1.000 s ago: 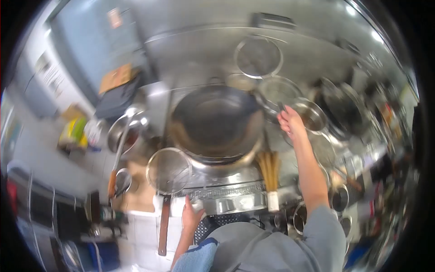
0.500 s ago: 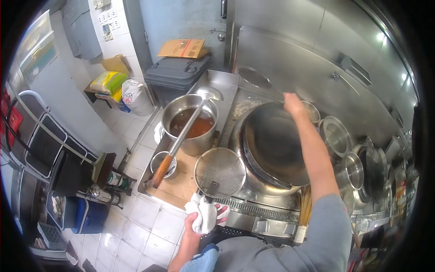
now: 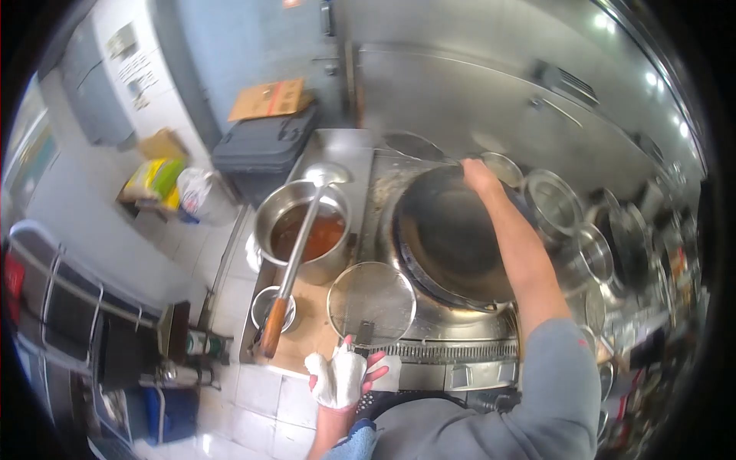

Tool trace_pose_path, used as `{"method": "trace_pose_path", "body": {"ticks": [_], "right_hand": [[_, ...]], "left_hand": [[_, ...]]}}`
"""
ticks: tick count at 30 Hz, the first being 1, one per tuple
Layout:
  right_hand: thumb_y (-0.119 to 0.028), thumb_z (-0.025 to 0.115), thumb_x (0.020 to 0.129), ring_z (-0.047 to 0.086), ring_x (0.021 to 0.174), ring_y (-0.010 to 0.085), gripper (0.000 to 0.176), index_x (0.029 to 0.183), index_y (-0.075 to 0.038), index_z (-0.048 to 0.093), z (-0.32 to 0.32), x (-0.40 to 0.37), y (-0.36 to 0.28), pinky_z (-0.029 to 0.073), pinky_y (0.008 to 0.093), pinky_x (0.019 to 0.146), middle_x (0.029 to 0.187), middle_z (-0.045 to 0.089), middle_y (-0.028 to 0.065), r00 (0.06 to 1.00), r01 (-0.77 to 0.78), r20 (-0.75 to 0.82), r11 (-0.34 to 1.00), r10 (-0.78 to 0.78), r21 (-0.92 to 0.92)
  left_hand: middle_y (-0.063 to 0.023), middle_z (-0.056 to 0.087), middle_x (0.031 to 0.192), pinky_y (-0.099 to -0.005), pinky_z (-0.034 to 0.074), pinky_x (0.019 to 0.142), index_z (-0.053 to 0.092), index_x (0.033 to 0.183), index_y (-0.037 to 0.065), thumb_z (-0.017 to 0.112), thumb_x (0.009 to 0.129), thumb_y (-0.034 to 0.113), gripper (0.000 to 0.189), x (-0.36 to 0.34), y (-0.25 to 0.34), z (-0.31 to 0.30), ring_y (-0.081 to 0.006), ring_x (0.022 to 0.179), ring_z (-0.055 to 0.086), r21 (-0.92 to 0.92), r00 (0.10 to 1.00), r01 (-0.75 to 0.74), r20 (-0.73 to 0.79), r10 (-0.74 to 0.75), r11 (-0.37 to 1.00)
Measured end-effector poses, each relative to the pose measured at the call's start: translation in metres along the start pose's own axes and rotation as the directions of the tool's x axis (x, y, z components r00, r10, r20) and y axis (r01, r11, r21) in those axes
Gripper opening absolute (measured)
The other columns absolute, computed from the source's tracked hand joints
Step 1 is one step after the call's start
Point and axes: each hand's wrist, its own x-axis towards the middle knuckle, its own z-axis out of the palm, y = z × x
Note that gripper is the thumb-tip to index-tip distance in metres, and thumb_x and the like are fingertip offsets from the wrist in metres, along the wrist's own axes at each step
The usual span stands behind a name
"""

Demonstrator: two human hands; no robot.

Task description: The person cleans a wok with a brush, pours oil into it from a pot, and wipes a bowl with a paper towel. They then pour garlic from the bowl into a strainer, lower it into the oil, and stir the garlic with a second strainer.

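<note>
Stove (image 3: 479, 350) by steel wall (image 3: 460, 96), tiles (image 3: 268, 392) left. Gripping skimmer (image 3: 414, 146) in right hand (image 3: 479, 176), disc to left, wok (image 3: 452, 238) nearer; clasping cloth (image 3: 326, 381) in left hand (image 3: 345, 383), strainer (image 3: 372, 303) just beyond.

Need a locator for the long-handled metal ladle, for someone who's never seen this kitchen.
Left of the big round black wok stands a deep silver metal pot with reddish-brown liquid. The ladle lies across that pot's top, its orange-brown wooden end nearest the wearer. Unlike the round wire-mesh strainer beside it, its head is solid.
</note>
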Motion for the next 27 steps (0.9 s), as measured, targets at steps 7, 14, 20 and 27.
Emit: {"method": "trace_pose_path", "body": {"ticks": [7,14,20,27], "right_hand": [[-0.009,0.05,0.091,0.047,0.055,0.0132,0.03,0.121,-0.007,0.051,-0.057,-0.18,0.098,0.039,0.0283,0.048,0.069,0.052,0.0042,0.934,0.037,-0.239,0.592,0.266,0.805],[-0.011,0.046,0.094,0.035,0.048,0.0037,0.033,0.128,-0.012,0.046,-0.042,-0.394,0.174,0.025,0.02,0.037,0.069,0.046,-0.0024,0.849,-0.004,-0.008,0.023,0.529,1.0],[-0.007,0.047,0.093,0.041,0.06,0.0052,0.036,0.128,-0.006,0.045,0.002,-0.522,0.254,0.033,0.0201,0.049,0.074,0.047,-0.0015,0.513,0.096,-0.198,0.174,0.835,0.98],[-0.006,0.046,0.091,0.047,0.069,0.0093,0.034,0.124,0.001,0.049,0.044,-0.617,0.312,0.041,0.0245,0.061,0.081,0.052,0.0023,0.191,-0.2,-0.247,0.284,0.95,0.938]], "left_hand": [[-0.038,0.01,0.145,-0.0554,0.047,0.083,0.012,0.148,0.033,0.057,0.081,0.059,0.084,0.033,-0.012,-0.014,-0.0496,0.116,0.043,0.019,0.962,0.273,0.013,-0.273,0.962],[-0.0255,0.054,0.101,-0.0367,0.046,0.057,0.028,0.141,0.014,0.07,0.069,0.029,0.085,0.098,-0.078,-0.005,-0.0279,0.07,0.057,0.531,0.825,0.553,-0.455,-0.335,0.642],[-0.0222,0.055,0.11,-0.0468,0.048,0.087,0.032,0.14,0.008,0.059,0.076,0.03,0.073,0.164,-0.214,-0.018,-0.0335,0.094,0.058,0.484,0.738,0.674,-0.482,-0.472,0.558],[-0.0157,0.057,0.115,-0.0493,0.048,0.089,0.045,0.123,0.002,0.054,0.09,0.028,0.043,0.274,-0.347,-0.071,-0.0312,0.105,0.057,0.668,0.653,0.732,-0.637,-0.409,0.129]]}}
